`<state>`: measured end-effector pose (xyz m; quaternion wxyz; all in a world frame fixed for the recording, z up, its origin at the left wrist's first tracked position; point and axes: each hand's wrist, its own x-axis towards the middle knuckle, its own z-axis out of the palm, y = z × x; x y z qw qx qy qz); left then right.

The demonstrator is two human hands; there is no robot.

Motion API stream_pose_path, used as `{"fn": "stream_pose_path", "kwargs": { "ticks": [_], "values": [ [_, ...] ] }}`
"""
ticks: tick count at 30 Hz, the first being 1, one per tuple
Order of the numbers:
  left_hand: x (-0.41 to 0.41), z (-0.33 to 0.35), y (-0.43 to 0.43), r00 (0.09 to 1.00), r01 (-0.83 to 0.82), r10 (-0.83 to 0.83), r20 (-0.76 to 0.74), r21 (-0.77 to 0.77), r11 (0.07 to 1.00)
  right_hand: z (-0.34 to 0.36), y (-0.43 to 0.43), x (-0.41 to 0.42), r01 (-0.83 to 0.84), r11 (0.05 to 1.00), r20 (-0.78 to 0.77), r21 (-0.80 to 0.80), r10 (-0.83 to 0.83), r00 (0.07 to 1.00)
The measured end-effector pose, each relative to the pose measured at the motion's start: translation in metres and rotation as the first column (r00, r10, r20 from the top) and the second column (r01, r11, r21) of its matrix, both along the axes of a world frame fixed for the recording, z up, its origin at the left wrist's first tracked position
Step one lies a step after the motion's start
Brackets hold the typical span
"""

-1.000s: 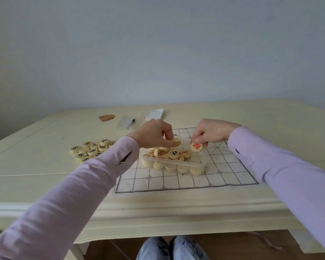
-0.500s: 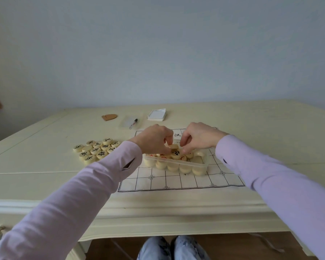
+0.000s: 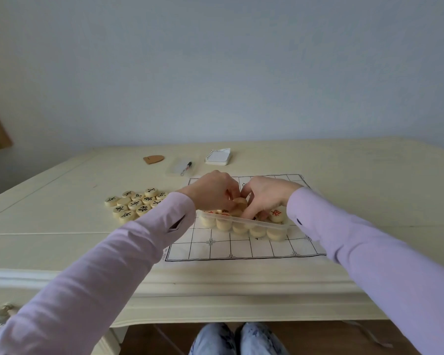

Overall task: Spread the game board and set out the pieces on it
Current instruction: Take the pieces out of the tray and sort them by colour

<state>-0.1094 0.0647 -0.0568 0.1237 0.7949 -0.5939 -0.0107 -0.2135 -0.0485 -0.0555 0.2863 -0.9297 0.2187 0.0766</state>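
Pieces [image 3: 276, 213] in tray [image 3: 241, 219] on board [image 3: 241, 248]; left grip [image 3: 210, 192] around 1 piece [image 3: 240, 201], right grip [image 3: 264, 194] unclear.

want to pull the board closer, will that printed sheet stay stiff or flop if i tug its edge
Probably floppy: the board sheet lies thin, with no visible thickness at its near edge. It would likely wrinkle rather than slide, since the tray of pieces sits on it.
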Motion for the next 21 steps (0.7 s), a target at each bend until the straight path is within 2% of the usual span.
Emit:
{"fn": "stream_pose_path", "kwargs": {
  "ticks": [4,10,13,17,21],
  "values": [
    [0.007,0.0,0.003,0.993,-0.043,0.032,-0.113,-0.098,0.994,0.006,0.002,-0.004,0.004,1.0,-0.031,-0.005,-0.004,1.0],
    [0.024,0.003,0.011,0.974,-0.196,0.161,-0.157,-0.246,0.949,0.004,0.003,-0.004,0.023,0.999,-0.024,-0.032,-0.024,0.999],
    [0.031,0.008,0.021,0.964,-0.216,0.157,-0.215,-0.287,0.933,0.007,0.004,-0.006,0.02,0.999,-0.026,-0.038,-0.021,0.999],
    [0.043,0.011,0.041,0.965,-0.223,0.167,-0.201,-0.295,0.929,0.019,0.006,-0.001,0.068,0.998,0.156,0.001,-0.068,0.985],
    [0.062,0.01,0.065,0.933,-0.336,0.272,-0.234,-0.302,0.892,0.027,0.028,0.018,0.016,0.976,0.337,0.219,-0.091,0.937]
  ]
}}
